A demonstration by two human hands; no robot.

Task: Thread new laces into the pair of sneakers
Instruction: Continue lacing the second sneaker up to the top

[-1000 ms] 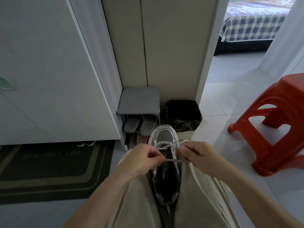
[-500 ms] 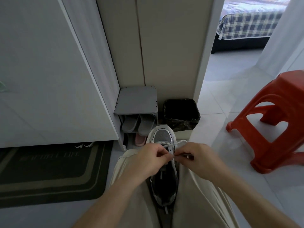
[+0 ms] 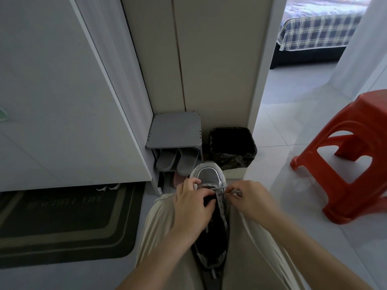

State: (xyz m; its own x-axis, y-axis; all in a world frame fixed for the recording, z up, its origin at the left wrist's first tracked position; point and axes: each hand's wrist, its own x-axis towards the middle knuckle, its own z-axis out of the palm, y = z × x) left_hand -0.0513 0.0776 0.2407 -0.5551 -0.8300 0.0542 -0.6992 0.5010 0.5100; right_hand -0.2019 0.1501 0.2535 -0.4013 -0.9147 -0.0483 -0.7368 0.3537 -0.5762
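A grey and white sneaker [image 3: 209,174] with a black inside lies between my knees, toe pointing away from me. A pale lace [image 3: 219,188] crosses its lowest eyelets near the toe. My left hand [image 3: 192,206] lies over the left side of the shoe's opening with its fingers curled at the lace by the eyelets. My right hand [image 3: 251,199] pinches the lace's other end [image 3: 235,192] just right of the shoe. The shoe's left eyelet row is hidden under my left hand. A second sneaker is not in view.
A small grey shoe rack [image 3: 174,130] with grey slippers [image 3: 178,161] stands ahead, beside a black bin [image 3: 232,147]. A red plastic stool [image 3: 354,155] is at the right. A dark doormat [image 3: 62,222] lies at the left under a white door.
My hands have moved toward the toe and apart a little. The right hand now holds the lace out to the right of the eyelets; the left hand covers more of the shoe's opening.
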